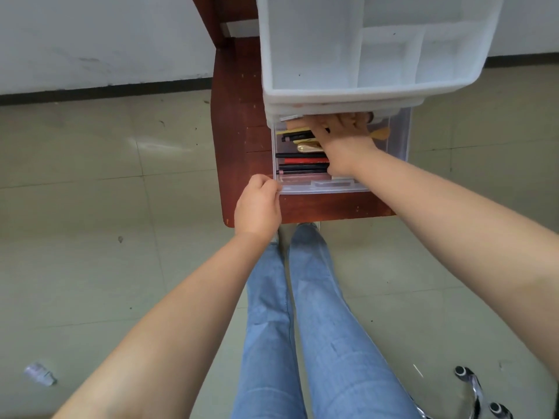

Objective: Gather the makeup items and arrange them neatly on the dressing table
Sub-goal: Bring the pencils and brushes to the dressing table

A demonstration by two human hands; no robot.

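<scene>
A person is reaching into the pulled-out clear drawer (pixel 317 187) of a white plastic organizer (pixel 341 95) sitting on a reddish wooden surface (pixel 239 116).

The left hand (pixel 257 207) is gripping the drawer's front left corner, fingers curled on its edge. The right hand (pixel 344 137) is lying inside over the makeup pencils (pixel 302 164) and a gold tube (pixel 308 146); its fingers are disappearing under the organizer, so their state is impossible to tell. Jeans (pixel 302 313) are showing below.
</scene>
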